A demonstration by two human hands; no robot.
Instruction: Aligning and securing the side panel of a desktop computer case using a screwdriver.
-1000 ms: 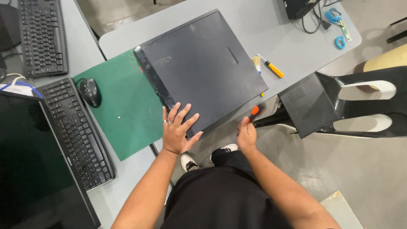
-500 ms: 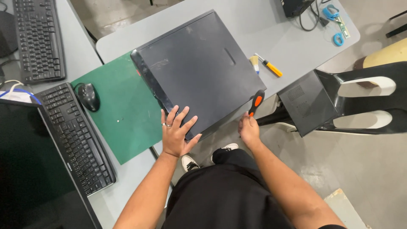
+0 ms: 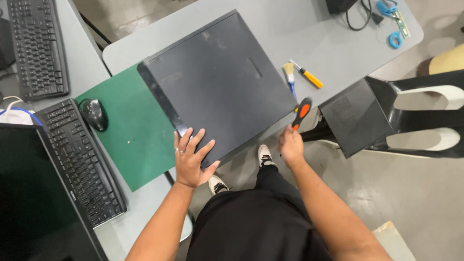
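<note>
Table [image 3: 309, 29]: case [image 3: 217, 82] under left hand [image 3: 192, 159]

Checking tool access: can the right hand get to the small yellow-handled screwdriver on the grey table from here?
Probably yes: the right hand already holds an orange-and-black screwdriver, but nothing blocks the way to the yellow-handled screwdriver.

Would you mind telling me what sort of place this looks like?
Probably a computer repair workshop: a black computer case lies on a green mat, the right hand holds a screwdriver, and keyboards sit nearby.
</note>
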